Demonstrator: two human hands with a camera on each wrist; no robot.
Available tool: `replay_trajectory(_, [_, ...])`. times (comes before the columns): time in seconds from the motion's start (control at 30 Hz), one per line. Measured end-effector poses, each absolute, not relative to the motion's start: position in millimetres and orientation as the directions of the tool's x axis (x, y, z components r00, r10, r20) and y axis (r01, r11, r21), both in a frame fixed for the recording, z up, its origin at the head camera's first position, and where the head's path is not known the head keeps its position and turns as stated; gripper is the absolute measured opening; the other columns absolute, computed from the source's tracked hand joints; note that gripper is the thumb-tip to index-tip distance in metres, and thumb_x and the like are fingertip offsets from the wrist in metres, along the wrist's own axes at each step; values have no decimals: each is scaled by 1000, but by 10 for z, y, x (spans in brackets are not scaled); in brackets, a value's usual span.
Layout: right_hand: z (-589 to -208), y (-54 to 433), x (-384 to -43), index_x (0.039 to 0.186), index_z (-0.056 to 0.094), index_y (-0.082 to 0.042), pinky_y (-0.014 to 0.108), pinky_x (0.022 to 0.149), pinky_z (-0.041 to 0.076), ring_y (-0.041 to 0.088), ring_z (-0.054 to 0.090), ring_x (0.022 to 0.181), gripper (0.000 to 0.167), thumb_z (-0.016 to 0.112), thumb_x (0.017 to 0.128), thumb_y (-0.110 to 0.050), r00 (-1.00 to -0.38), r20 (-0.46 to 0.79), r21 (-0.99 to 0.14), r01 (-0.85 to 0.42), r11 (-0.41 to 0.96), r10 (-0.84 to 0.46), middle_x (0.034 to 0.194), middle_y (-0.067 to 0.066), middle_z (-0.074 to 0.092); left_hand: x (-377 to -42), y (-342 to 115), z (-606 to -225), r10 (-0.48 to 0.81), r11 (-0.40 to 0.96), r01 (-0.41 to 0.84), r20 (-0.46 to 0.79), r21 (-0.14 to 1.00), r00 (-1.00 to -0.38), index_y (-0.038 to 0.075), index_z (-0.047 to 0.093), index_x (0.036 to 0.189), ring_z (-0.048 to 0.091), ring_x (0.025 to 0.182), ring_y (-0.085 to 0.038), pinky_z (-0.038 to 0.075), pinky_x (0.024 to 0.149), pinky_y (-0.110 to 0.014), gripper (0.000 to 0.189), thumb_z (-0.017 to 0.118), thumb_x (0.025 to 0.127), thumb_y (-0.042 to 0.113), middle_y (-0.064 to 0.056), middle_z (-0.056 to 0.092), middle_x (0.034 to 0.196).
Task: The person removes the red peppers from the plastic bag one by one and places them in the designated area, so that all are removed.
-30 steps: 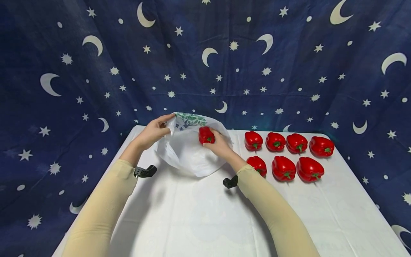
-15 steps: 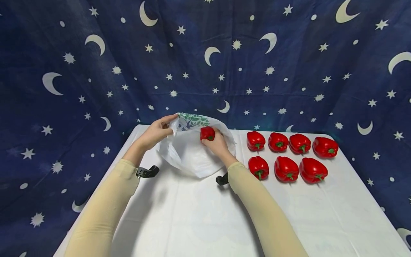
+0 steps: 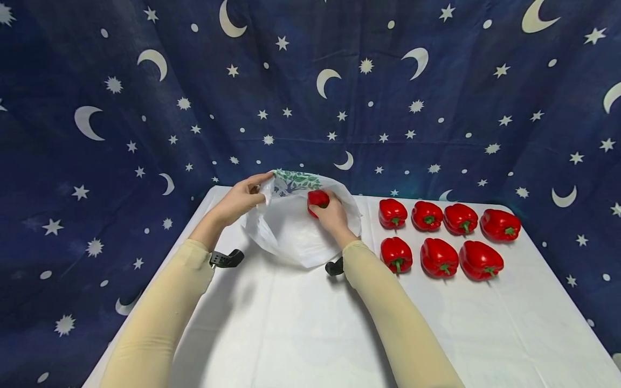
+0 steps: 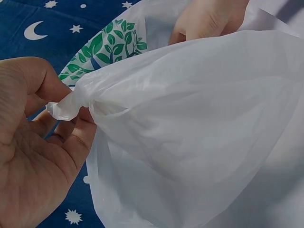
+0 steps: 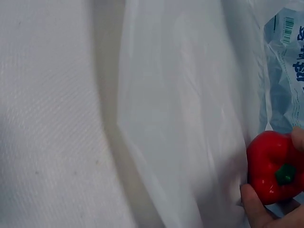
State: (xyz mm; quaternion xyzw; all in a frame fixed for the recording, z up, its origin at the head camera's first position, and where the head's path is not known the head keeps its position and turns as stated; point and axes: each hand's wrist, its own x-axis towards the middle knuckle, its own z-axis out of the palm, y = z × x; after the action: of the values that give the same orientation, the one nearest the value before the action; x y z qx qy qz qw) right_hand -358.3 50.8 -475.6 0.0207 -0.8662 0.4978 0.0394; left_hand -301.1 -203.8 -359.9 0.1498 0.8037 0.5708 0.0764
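A white plastic bag (image 3: 296,234) with a green tree print lies on the table, its mouth held wide. My left hand (image 3: 240,202) pinches the bag's left rim; in the left wrist view a knotted tip of the bag (image 4: 71,104) pokes out between thumb and fingers. Inside the mouth, my right hand (image 3: 333,215) grips a red bell pepper (image 3: 316,200). The right wrist view shows that pepper's green stem (image 5: 285,174), with fingers on either side of it, beside the bag's wall. The palm is out of frame there.
To the right of the bag, several red bell peppers (image 3: 439,257) lie in two rows on the white-covered table (image 3: 291,334). A dark blue curtain (image 3: 291,81) with moons and stars hangs behind the table. Black wrist mounts (image 3: 227,259) stick out from both sleeves.
My right hand has reached a little deeper into the bag with the bell pepper. The left hand keeps its hold on the rim. The head view has shifted slightly.
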Motion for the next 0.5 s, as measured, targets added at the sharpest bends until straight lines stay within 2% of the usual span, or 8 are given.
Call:
replay_trajectory(0.27, [-4718, 587, -3524, 151, 45, -7, 45, 104, 49, 34, 49, 131, 70, 76, 91, -23, -993, 65, -891, -104, 442, -103, 146, 15, 52, -3023, -2026, -3591, 324, 319, 151, 42, 935, -945, 10, 37, 159, 38, 136, -21, 41, 87, -23, 71, 55, 92, -4, -5, 31, 164])
replay_trajectory(0.5, [-4729, 629, -3472, 151, 46, -4, 47, 103, 49, 34, 49, 130, 73, 78, 88, -24, -978, 34, -899, -120, 420, -207, 148, 16, 51, -3017, -2034, -3610, 327, 317, 154, 44, 936, -944, 9, 37, 159, 38, 136, -22, 42, 86, -21, 71, 55, 92, -4, -5, 32, 164])
